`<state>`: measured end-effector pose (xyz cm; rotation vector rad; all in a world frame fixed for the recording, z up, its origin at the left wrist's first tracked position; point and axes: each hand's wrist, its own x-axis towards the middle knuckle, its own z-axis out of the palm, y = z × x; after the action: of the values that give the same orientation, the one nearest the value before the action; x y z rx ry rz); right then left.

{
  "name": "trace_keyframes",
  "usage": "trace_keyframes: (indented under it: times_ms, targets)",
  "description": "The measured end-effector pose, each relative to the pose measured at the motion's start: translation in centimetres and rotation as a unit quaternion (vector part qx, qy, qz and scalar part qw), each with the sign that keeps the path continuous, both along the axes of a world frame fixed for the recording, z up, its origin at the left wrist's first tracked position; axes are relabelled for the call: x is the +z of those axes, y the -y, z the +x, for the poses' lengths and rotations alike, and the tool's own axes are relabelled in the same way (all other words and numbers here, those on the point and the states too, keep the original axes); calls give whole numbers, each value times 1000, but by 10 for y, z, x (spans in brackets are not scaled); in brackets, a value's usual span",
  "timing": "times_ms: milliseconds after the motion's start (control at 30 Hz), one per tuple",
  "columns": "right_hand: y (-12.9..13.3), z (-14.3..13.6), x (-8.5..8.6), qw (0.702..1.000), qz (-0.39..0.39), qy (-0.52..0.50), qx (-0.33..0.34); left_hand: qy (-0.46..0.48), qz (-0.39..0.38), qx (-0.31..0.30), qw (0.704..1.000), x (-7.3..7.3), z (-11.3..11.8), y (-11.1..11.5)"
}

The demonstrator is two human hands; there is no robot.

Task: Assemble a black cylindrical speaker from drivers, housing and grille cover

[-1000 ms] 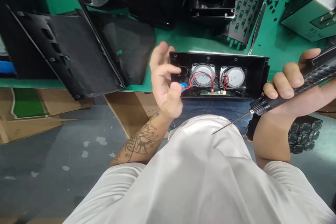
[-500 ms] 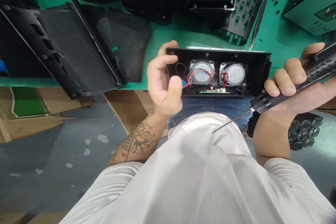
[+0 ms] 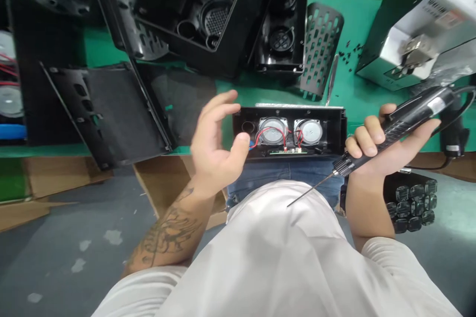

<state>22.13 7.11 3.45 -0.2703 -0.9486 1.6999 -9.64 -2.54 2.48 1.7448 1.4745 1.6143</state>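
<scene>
A black speaker housing (image 3: 330, 131) lies at the green table's near edge, its open side facing up. Inside it sit two round silver speakers (image 3: 273, 131), red and black wires and a narrow green circuit board (image 3: 277, 152). Just left of the housing is my left hand (image 3: 219, 148), fingers spread and thumb beside its left end; whether the thumb touches it I cannot tell. My right hand (image 3: 375, 146) is wrapped round a black electric screwdriver (image 3: 399, 126) with a cord. The long thin bit points down and left, over the white shirt, clear of the housing.
Black plastic casings (image 3: 238, 54) fill the back of the table. A perforated panel (image 3: 322, 49), tweezers (image 3: 332, 79) and scattered black screws (image 3: 349, 54) lie at the back right, near a white-and-black machine (image 3: 405, 34). A dark cover panel (image 3: 111, 114) lies at left.
My left hand has opened and drawn away left from the housing's end, which it was gripping. My right hand still holds the screwdriver. The camera view has shifted, showing more of the table.
</scene>
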Motion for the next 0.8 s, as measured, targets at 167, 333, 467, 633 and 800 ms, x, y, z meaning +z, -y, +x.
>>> trace_keyframes:
  times_ms: [167,333,467,633,800]
  targets:
    - [-7,25,-2,997,33,-2,-72,-226,61,-145,961,58,8,-53]
    - [5,37,38,982,-30,14,-188,-423,-46,-252,869,73,81,-149]
    - [20,52,49,943,-85,45,-318,-448,-123,-230,855,61,134,-211]
    - [35,74,42,922,-110,65,-364,-471,-182,-200,840,49,160,-248]
    - [36,75,60,914,-239,122,-305,-482,-188,-204,831,48,164,-255]
